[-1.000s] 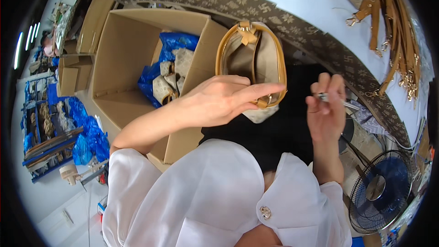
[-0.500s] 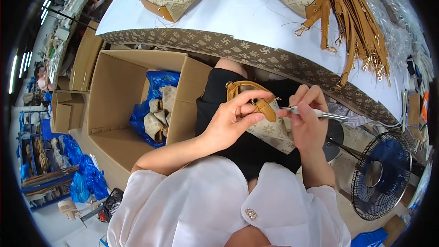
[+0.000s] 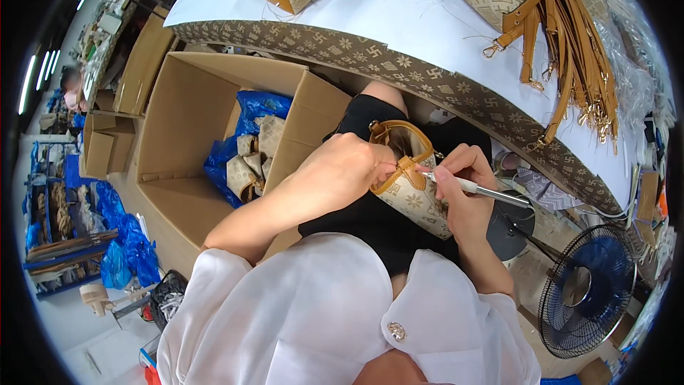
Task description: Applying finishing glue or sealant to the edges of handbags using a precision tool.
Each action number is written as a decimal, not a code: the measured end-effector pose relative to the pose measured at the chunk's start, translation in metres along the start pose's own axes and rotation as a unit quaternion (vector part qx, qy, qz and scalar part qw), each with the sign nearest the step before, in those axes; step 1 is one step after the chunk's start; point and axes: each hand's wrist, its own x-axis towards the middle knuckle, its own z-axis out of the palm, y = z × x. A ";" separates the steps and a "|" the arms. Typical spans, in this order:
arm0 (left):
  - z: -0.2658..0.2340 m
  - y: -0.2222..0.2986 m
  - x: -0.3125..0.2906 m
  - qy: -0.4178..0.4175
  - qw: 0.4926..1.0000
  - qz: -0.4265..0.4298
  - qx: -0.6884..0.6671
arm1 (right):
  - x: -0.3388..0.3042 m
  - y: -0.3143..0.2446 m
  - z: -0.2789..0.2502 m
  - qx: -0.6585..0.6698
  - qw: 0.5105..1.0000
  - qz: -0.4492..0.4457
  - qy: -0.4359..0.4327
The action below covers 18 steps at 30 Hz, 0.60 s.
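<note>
A small beige patterned handbag (image 3: pixel 420 210) with tan leather trim rests on my lap, its opening toward the table. My left hand (image 3: pixel 349 164) is closed at the near side of the opening, its fingers pinching the trim beside a tan leather tab (image 3: pixel 411 175). In my right hand (image 3: pixel 467 189) is a slim white-and-silver pen-shaped tool (image 3: pixel 488 192), gripped between thumb and fingers. The tool's front end points at the tab; its very tip is too small to make out. The left fingertips partly hide the trim.
A large cardboard box (image 3: pixel 306 117) stands open at my left, with beige patterned pieces (image 3: pixel 249 170) and blue plastic inside. Ahead curves a white tabletop (image 3: pixel 385 11) bearing more bags and a bundle of tan straps (image 3: pixel 570 64) with metal clasps. A fan (image 3: pixel 576 286) stands at right.
My left hand has turned from holding the tab up to pinching the trim, knuckles up. The tab now lies against the bag, and the tool has come closer to it. The view has shifted slightly.
</note>
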 end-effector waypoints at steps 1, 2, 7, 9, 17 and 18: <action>-0.002 0.002 -0.001 -0.003 0.999 0.012 0.047 | 0.000 -0.001 0.000 -0.001 1.000 0.002 -0.003; -0.003 0.002 -0.001 -0.006 0.995 0.024 0.095 | 0.000 -0.002 0.000 -0.013 1.000 0.004 -0.004; 0.002 0.004 -0.001 0.064 0.994 0.064 0.060 | 0.001 -0.004 -0.003 -0.045 0.999 0.017 -0.005; 0.004 0.006 -0.003 0.051 0.997 0.045 0.042 | 0.001 -0.004 -0.004 -0.048 0.999 0.021 -0.004; -0.004 0.006 0.001 0.056 0.982 0.135 0.121 | 0.002 -0.003 -0.003 -0.053 0.999 -0.007 -0.009; -0.007 0.006 0.003 0.050 0.982 0.138 0.116 | 0.002 -0.003 -0.004 -0.075 0.997 -0.016 -0.017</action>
